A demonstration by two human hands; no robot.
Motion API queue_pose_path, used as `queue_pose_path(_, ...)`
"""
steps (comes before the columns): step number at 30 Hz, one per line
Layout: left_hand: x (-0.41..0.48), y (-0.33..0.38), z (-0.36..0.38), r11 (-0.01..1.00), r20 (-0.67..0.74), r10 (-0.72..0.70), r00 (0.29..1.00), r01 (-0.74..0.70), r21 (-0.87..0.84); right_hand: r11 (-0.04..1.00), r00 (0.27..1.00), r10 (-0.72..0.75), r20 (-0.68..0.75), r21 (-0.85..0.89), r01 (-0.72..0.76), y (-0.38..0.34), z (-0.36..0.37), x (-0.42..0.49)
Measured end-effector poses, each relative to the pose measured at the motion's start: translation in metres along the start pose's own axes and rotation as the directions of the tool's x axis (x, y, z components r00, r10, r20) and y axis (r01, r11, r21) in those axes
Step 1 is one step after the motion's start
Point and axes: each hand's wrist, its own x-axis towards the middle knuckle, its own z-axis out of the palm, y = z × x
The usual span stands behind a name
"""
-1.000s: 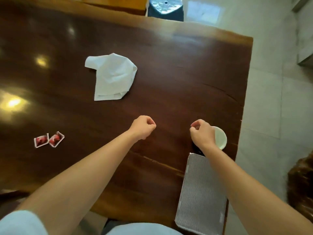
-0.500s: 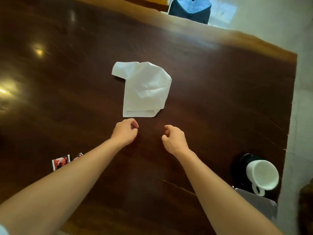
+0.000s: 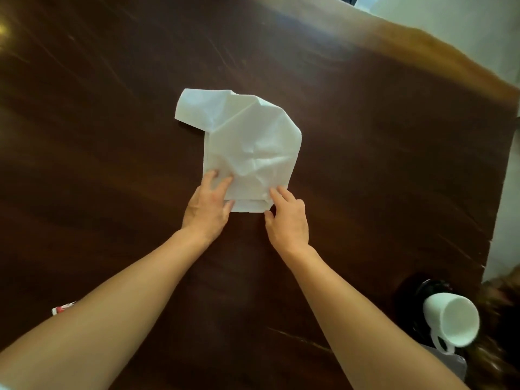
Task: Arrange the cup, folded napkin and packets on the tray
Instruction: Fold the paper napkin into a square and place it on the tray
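A crumpled white napkin (image 3: 244,147) lies loosely folded on the dark wooden table (image 3: 380,164). My left hand (image 3: 208,209) has its fingers on top of the napkin's near left corner and its thumb at the edge. My right hand (image 3: 287,220) pinches the near right corner between forefinger and thumb. A white cup (image 3: 453,322) stands on a black saucer (image 3: 416,299) at the lower right. Just below the cup a corner of the grey tray (image 3: 450,361) shows. Only a red-and-white packet's (image 3: 60,308) edge peeks out from behind my left forearm at the lower left.
The table's right edge (image 3: 501,192) runs down the right side, with pale floor tiles (image 3: 478,29) beyond it. The cup and saucer sit close to that edge. A blurred brown object (image 3: 501,347) is at the bottom right.
Both hands moved forward from the bare table onto the napkin's near edge and went from fists to holding its two near corners. The view came closer and shifted left.
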Motion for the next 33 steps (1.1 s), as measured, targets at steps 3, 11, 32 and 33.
queue_pose_path(3,0.009,-0.009,-0.002,0.993,-0.047,0.097,0.994,-0.094,0.072,1.0,0.999,0.025,-0.02,-0.014,-0.025,-0.002,0.004,0.009)
queue_pose_path(11,-0.001,-0.016,-0.017,0.955,0.049,0.08,0.996,-0.091,0.283,0.994,0.994,0.107,0.033,-0.004,-0.107,-0.017,0.003,0.011)
queue_pose_path(32,-0.251,0.123,-0.125,0.733,-0.575,0.527,0.625,-0.677,-0.065,0.923,0.912,-0.207,-0.354,0.238,0.302,0.005,-0.122,-0.251)
queue_pose_path(33,-0.269,0.13,-0.129,0.707,-0.596,0.548,0.587,-0.706,-0.044,0.926,0.9,-0.198,-0.388,0.226,0.302,0.009,-0.121,-0.265)
